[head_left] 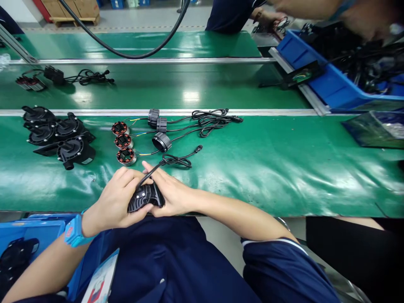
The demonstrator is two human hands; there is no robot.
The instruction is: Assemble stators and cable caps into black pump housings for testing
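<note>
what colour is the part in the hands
The ribbed part is black, seen in the head view.

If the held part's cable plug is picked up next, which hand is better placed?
Probably the right hand: it is nearer the plug and the coiled cable. The left hand sits farther off, curled around the black housing. Both hands hold that housing, so the right would have to let go first.
</note>
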